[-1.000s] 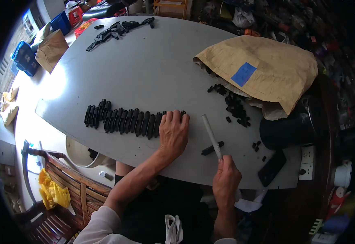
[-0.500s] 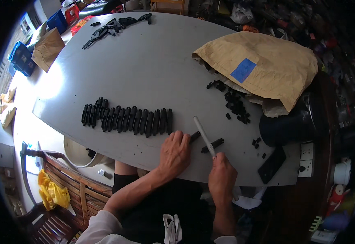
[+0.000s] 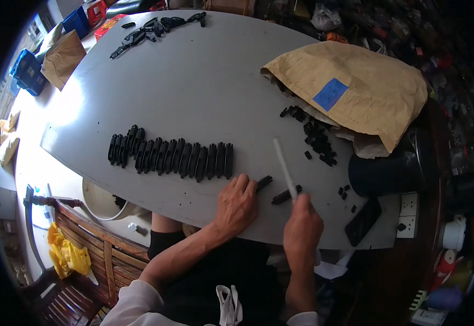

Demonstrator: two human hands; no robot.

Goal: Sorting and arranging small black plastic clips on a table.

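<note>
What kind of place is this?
Maybe a room at home or a small workshop: a wooden chair stands by a grey table with a row of black parts and a big paper sack on it.

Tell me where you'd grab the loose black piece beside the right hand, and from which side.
Probably by its left end, pinched across the long sides, coming from the left: the black piece is narrow and lies slanted, while the stick and right hand crowd its right end.
</note>
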